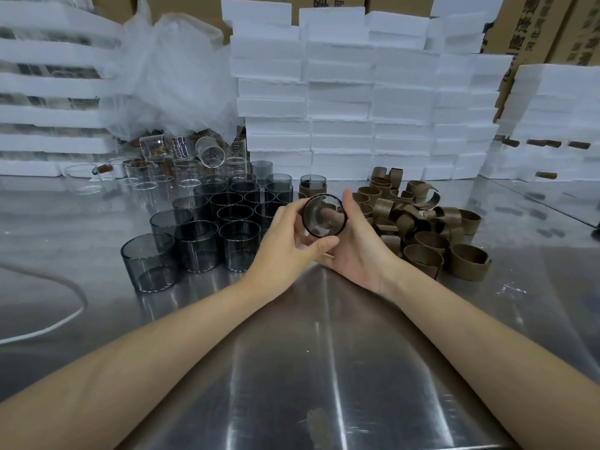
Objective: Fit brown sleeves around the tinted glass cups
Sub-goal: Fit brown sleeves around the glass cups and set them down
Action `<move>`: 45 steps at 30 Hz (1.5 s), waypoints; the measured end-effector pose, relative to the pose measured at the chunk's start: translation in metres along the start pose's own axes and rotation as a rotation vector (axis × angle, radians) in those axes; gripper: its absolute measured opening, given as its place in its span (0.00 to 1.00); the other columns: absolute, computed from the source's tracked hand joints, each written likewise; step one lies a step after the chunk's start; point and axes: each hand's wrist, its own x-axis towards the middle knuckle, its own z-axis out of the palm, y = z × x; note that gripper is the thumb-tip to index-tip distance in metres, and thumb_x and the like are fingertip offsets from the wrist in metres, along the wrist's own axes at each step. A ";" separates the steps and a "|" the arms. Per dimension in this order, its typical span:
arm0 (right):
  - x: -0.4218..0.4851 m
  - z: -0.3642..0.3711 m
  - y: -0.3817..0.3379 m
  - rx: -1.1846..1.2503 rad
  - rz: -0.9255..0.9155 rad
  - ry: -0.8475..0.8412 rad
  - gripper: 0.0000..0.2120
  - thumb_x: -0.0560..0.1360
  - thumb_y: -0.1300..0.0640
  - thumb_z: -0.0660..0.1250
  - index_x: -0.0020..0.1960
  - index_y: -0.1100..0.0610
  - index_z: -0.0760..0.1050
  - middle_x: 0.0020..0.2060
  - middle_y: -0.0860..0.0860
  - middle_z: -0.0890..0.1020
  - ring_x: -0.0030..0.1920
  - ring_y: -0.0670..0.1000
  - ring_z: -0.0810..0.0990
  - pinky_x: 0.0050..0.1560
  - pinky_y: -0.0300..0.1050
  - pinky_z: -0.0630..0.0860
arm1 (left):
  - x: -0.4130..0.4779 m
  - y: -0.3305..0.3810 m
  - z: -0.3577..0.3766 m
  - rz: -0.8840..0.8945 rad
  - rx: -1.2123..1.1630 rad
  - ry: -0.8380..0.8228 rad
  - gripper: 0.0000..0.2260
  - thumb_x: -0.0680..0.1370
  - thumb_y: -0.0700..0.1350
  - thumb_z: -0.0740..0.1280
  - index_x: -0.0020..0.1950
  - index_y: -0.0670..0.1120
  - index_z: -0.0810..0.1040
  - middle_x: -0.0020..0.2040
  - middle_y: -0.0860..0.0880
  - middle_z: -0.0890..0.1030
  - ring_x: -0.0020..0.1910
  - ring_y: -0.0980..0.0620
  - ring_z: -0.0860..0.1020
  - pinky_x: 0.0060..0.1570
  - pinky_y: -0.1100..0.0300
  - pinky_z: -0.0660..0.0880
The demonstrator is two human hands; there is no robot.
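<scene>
Steel table [324,352] carries the whole job, with white foam blocks [341,102] stacked along the back. Bare tinted glass cups [198,245] stand upright in a tight cluster left of centre. A heap of brown sleeves [422,222] lies right of centre, some closed rings, some sprung open.

Between the two groups, lifted off the table, I have the held cup [324,219], tipped so its mouth faces the camera. My left hand [285,241] grips it from the left, thumb curled under the wall. My right hand [360,251] wraps it from the right, fingers behind and showing through the glass. Both hands are clamped on that one cup.

Step, as I judge it: seating or checking a sleeve on this cup. I cannot tell if a sleeve is on it, since the wall is seen end-on. Task looks early: many cups bare, and only one sleeved cup [312,187] that I can make out, upright at the back between cluster and heap.

Next move, if the cup is bare: free the right hand for a ring from the heap just beside it and slide it over the wall while the left keeps hold. If sleeved: stand it near the finished one.

Glass looks smoky grey, see-through and straight-walled, with a thin dark rim. Likely slick, so it wants a firm grip
</scene>
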 end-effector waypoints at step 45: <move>-0.005 0.004 -0.002 0.199 0.355 0.027 0.31 0.76 0.35 0.58 0.61 0.61 0.77 0.45 0.59 0.83 0.48 0.56 0.82 0.58 0.53 0.77 | -0.002 0.013 -0.001 0.016 -0.142 -0.003 0.25 0.74 0.52 0.73 0.68 0.61 0.69 0.61 0.71 0.75 0.63 0.67 0.74 0.60 0.72 0.68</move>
